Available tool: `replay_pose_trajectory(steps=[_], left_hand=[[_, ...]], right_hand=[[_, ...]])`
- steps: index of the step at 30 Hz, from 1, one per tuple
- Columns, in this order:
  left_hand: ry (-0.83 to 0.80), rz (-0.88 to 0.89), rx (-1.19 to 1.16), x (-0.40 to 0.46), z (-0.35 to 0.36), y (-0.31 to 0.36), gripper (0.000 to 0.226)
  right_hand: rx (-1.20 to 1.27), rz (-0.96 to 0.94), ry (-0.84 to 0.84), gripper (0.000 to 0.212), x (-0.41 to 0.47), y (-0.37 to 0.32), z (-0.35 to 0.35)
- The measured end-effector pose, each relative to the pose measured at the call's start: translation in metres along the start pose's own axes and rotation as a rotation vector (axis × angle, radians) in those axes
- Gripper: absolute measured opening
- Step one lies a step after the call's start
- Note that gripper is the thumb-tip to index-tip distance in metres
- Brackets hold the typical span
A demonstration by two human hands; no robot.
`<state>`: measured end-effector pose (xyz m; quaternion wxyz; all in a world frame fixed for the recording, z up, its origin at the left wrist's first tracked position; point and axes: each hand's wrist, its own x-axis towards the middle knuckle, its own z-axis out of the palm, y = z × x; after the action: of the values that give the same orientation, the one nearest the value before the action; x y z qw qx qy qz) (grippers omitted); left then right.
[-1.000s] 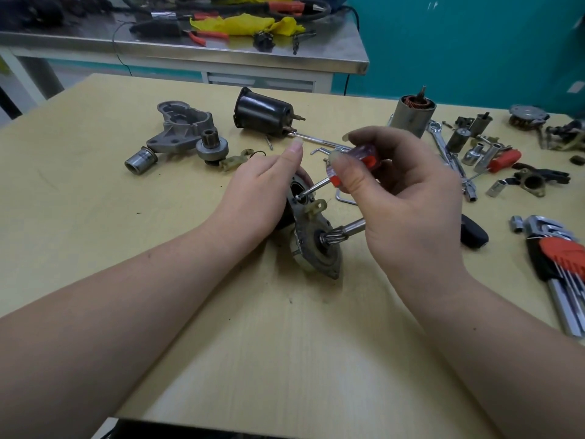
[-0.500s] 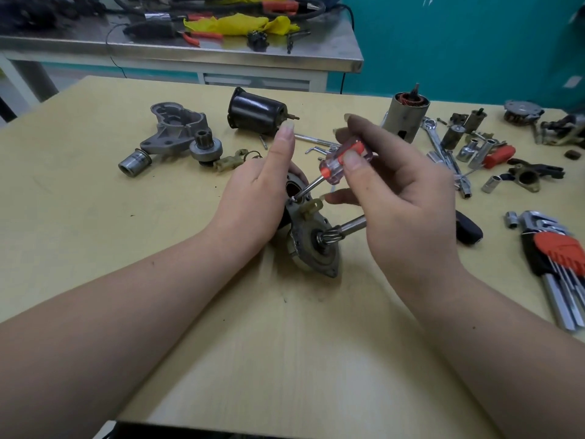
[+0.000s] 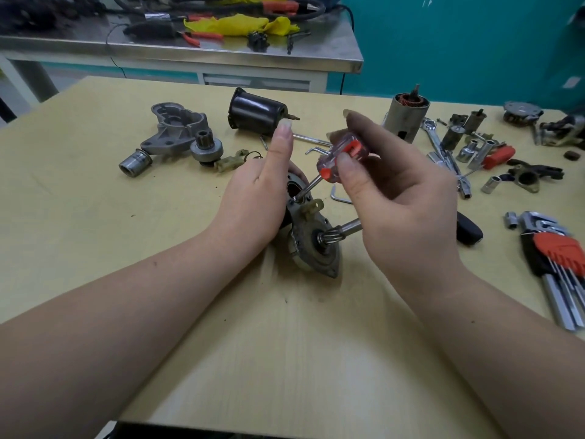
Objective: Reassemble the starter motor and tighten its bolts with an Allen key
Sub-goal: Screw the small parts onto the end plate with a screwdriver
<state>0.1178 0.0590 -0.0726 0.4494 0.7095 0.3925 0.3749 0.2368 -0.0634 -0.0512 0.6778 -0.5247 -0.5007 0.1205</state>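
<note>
The right hand [image 3: 402,210] pinches the clear, red-cored handle of a small screwdriver [image 3: 340,155] between thumb and fingers, and its steel tip sits on a screw at the upper edge of the motor plate [image 3: 316,245], which lies on its side in the middle of the worktop [image 3: 95,223]. Compared with a second ago the handle has rolled in the fingers: the red core now faces the camera at a different angle, the thumb has slid along the handle, and the fingers have fanned out more, while the tip has stayed on the same spot. That reads as one turn of the screw going in, so this step is driving a small fastening on the plate, not yet the bolt work with the key. The left hand [image 3: 256,198] has kept its place, cupped round the back of the assembly, index finger pointing up; its grip on the part steadies it, though the fingers behind are hidden. The geared shaft [image 3: 342,231] sticks out toward the right palm. The black casing [image 3: 256,114], the copper-wound rotor [image 3: 408,118] and the grey nose housing [image 3: 174,128] lie well apart at the back, so most of the reassembly appears to be still ahead. The Allen key set [image 3: 557,258] rests untouched at the right edge.
</note>
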Motion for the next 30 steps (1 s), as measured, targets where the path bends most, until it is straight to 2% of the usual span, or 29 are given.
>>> replay_pose_trajectory(steps=[4,7,13,17,21,30], left_hand=[[0.022,0.033,0.006,0.0017,0.0011,0.0001,0.078],[0.043,0.058,0.003,0.0012,0.0012,0.0018,0.082],[0.016,0.018,0.006,0.0023,0.0015,-0.0011,0.090],[0.020,0.036,-0.001,0.0025,0.0010,-0.0010,0.076],[0.039,0.045,0.008,0.0003,0.0009,0.0013,0.075],[0.000,0.008,-0.029,-0.0008,-0.0009,0.0017,0.087]], right_hand=[[-0.014,0.005,0.033,0.036,0.0028,0.0001,0.0022],[0.008,-0.005,0.033,0.032,0.0007,0.0001,0.0016],[-0.018,0.034,0.012,0.039,0.0036,0.0008,-0.0005],[-0.012,0.024,0.038,0.034,0.0020,-0.0018,0.0011],[0.013,0.001,-0.026,0.039,-0.0018,-0.0011,-0.0013],[0.000,0.020,0.048,0.028,0.0021,0.0004,0.0020]])
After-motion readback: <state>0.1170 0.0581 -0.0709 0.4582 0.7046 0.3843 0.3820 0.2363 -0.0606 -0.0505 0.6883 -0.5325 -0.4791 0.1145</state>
